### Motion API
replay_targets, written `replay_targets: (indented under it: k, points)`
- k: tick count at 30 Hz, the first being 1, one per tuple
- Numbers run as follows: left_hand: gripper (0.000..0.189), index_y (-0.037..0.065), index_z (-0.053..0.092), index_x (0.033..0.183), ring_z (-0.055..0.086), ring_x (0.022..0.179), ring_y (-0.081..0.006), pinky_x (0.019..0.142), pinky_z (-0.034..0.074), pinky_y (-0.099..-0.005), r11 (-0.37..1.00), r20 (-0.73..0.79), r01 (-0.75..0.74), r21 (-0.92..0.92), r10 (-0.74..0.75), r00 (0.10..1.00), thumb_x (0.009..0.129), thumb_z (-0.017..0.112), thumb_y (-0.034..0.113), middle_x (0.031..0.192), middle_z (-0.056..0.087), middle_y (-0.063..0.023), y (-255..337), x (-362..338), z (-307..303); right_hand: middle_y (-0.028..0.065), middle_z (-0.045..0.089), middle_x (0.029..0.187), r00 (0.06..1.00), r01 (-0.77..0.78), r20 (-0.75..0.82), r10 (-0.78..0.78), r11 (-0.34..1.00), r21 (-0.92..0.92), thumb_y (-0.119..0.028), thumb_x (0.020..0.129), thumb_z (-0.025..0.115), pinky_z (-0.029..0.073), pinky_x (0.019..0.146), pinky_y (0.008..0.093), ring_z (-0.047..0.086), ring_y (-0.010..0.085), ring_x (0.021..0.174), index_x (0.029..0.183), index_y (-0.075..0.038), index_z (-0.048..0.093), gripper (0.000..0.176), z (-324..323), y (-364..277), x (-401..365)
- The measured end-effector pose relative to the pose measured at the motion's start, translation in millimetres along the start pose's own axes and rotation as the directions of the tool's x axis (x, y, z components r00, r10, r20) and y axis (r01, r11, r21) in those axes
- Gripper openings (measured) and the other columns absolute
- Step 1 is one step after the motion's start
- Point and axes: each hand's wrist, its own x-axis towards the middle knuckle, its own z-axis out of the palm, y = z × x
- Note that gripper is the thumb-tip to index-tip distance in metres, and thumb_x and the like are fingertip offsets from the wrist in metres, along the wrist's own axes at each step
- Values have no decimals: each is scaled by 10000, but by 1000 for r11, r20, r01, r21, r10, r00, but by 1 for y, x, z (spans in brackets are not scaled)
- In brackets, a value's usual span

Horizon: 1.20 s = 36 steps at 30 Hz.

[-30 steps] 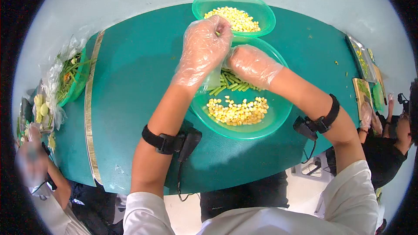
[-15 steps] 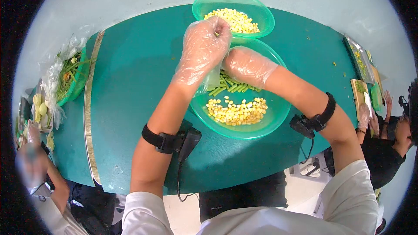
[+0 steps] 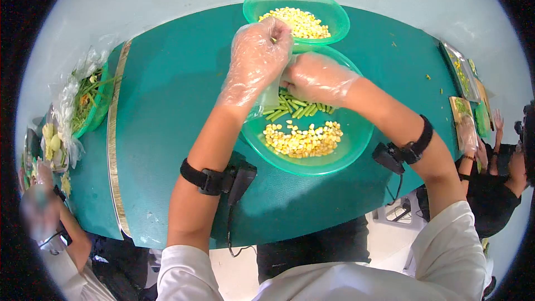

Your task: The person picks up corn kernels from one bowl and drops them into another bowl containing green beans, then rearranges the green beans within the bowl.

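My left hand (image 3: 262, 50), in a clear plastic glove, is closed in a pinch above the left rim of the near green bowl (image 3: 312, 170); what it holds, if anything, is hidden. A clear plastic bag (image 3: 269, 100) hangs between my hands. Beside it, my right hand (image 3: 317, 75), also gloved, is closed over the bowl, its fingertips mostly hidden near the bag. Cut green beans (image 3: 301, 107) lie below my right hand, and corn kernels (image 3: 304, 140) lie nearer to me in the same bowl.
Behind my hands, a second green bowl (image 3: 340, 25) holds corn kernels (image 3: 304, 21). At the left edge sit a green basket (image 3: 100, 108) of stems and plastic bags. Trays and a cutting board (image 3: 460, 117) are at the right. People work at both sides.
My right hand has shifted slightly, its fingers more curled beside the bag. My left hand keeps its pinch. The whole view has moved slightly.
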Motion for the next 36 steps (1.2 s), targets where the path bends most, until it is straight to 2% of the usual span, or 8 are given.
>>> replay_targets:
  k: [3, 6, 9, 13, 15, 20, 29, 36]
  points:
    - [322, -52, 704, 1026, 694, 795, -170, 753, 547, -360, 987, 32, 139, -77, -136, 990, 974, 641, 259, 860, 737, -190, 9, 0, -7, 204, 692, 986, 939, 93, -331, -93, 996, -16, -104, 888, 643, 548, 811, 472, 679, 393, 917, 984, -3, 670, 142, -33, 1, -12]
    - [344, -47, 704, 1056, 659, 814, -156, 775, 533, -346, 995, -9, 70, -69, -70, 997, 984, 619, 278, 888, 731, -153, 0, 2, -6, 220, 695, 974, 849, -109, -515, 119, 993, 50, -120, 845, 631, 516, 870, 532, 670, 419, 967, 986, -17, 692, 185, -62, 23, -14]
    - [351, -30, 708, 1080, 622, 827, -148, 783, 515, -323, 956, 20, 221, -192, -222, 975, 987, 601, 291, 917, 709, -88, 9, 2, -11, 160, 702, 990, 781, -197, -617, 102, 976, -88, -67, 873, 651, 545, 830, 401, 675, 339, 904, 1057, -18, 694, 196, -56, 56, -13]
    - [366, -5, 712, 1089, 594, 820, -142, 777, 495, -308, 939, 24, 258, -228, -260, 965, 982, 595, 324, 916, 682, -36, -1, 5, -12, 126, 694, 951, 891, -50, -442, 100, 991, 122, -120, 921, 653, 539, 827, 350, 654, 251, 848, 1078, -21, 693, 190, -55, 23, -32]
    - [377, 3, 714, 1078, 591, 824, -139, 784, 489, -308, 926, 35, 281, -254, -281, 959, 977, 595, 346, 911, 677, -38, -5, 7, -9, 134, 698, 946, 955, 237, -270, -120, 857, 457, -150, 965, 615, 540, 812, 381, 673, 259, 864, 1063, -31, 692, 172, -38, 7, -35]
    - [395, 4, 713, 1054, 594, 819, -144, 787, 488, -311, 929, 35, 259, -263, -259, 965, 959, 612, 374, 898, 673, -47, -3, 4, -10, 178, 714, 997, 955, 129, 188, -228, 893, 431, -98, 938, 600, 538, 823, 446, 687, 353, 902, 1101, -49, 716, 206, -4, -22, -25]
    - [353, -63, 705, 1008, 613, 782, -145, 738, 517, -341, 941, -27, 197, -277, -213, 977, 952, 626, 276, 822, 699, -102, -4, 4, -6, 220, 709, 939, 996, 85, 28, -89, 989, 124, -32, 883, 567, 535, 820, 473, 683, 386, 912, 1096, -29, 727, 266, -14, -17, -25]
    - [329, -61, 705, 990, 610, 739, -143, 706, 513, -340, 935, -13, 225, -274, -237, 971, 952, 632, 258, 780, 693, -107, -3, 3, -5, 214, 714, 926, 978, -52, 207, -41, 906, 421, -85, 894, 524, 546, 791, 419, 710, 321, 826, 1044, 28, 710, 265, -30, 9, -38]
